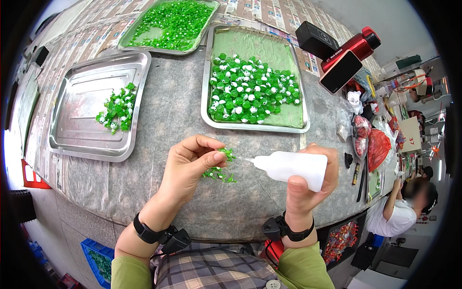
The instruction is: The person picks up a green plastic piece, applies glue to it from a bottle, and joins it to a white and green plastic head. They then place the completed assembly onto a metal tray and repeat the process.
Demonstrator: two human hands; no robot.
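Note:
My left hand (193,161) pinches a small green plastic piece (226,153) between thumb and fingertips. In my right hand (317,176) lies a white squeeze bottle (291,167), tipped sideways. Its thin needle tip (244,158) points left and reaches close to the green piece; I cannot tell whether they touch. More small green pieces (220,175) rest on the grey table cover just below my left fingers. Beyond my hands, a metal tray (206,103) holds many green-and-white balls (250,91). The metal tray at the left (72,120) carries a small heap of green-and-white pieces (118,108).
Another tray (192,50) of small green pieces stands at the far side. To the far right are a black box (315,39), a red bottle (358,45) and a phone (340,72). Plastic bags (378,149) crowd the right edge. A person in white (392,214) is at the right.

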